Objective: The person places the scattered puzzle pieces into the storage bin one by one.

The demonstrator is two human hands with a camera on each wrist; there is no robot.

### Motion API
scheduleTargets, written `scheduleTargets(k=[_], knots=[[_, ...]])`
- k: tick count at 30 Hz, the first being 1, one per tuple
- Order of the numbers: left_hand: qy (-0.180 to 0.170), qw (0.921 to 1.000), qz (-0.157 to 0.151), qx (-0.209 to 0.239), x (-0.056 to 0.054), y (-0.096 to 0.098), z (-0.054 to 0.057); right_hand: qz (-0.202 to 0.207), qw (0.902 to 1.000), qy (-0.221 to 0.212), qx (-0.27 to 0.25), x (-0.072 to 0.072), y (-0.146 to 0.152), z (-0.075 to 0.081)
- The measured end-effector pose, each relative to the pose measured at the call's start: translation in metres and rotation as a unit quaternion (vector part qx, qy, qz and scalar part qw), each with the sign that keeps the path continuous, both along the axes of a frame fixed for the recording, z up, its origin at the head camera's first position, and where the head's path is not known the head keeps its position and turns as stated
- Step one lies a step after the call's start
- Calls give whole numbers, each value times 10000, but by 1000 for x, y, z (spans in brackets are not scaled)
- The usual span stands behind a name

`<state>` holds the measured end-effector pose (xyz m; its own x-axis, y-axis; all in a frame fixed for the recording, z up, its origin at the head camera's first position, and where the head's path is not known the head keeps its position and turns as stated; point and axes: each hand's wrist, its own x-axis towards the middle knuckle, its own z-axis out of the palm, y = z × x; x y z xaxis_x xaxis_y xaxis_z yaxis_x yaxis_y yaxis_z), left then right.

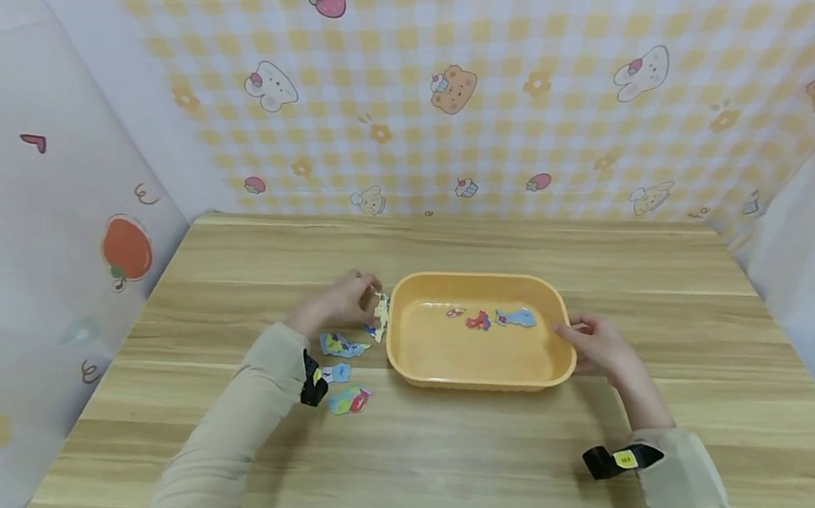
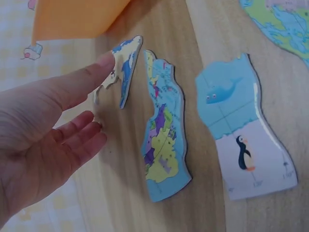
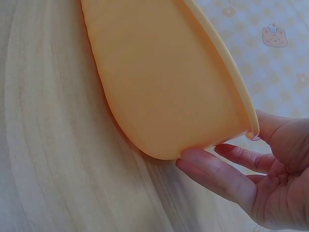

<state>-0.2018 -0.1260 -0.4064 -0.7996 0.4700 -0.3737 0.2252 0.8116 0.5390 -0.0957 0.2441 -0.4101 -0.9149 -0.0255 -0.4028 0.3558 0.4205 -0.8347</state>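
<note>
My left hand (image 1: 341, 302) is at the left end of a yellow-orange plastic basin (image 1: 457, 361). It pinches a cream and blue map puzzle piece (image 2: 129, 65), with the thumb lying over part of it. The fingertips behind the piece are partly hidden. My right hand (image 1: 599, 341) grips the basin's right end, thumb over the rim (image 3: 236, 82) and fingers against the outer wall. Inside the basin lie a small piece (image 1: 455, 312), a red piece (image 1: 478, 321) and a light blue piece (image 1: 516, 318).
Left of the basin, on the wooden table (image 1: 477, 464), lie a blue, yellow and purple map piece (image 1: 342, 345), a whale-and-penguin piece (image 2: 246, 130) and a green and red piece (image 1: 350, 400). A patterned cloth (image 1: 395, 146) hangs behind the table.
</note>
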Motion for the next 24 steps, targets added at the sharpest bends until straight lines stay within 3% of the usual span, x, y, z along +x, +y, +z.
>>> scheduleTargets(k=[6, 15, 20, 24], knots=[[166, 9994, -222, -217, -2, 5, -5, -53, 10000, -19, 37, -1, 0, 0], [100, 9982, -93, -588, -9, 11, 0, -95, 10000, 22, -15, -2, 1, 1], [-109, 9989, 147, -443, -11, 9, 1, -91, 9999, 76, -28, -3, 1, 0], [-150, 9997, 203, -67, -11, 3, 0, -103, 9999, 83, -70, -3, 1, -2]])
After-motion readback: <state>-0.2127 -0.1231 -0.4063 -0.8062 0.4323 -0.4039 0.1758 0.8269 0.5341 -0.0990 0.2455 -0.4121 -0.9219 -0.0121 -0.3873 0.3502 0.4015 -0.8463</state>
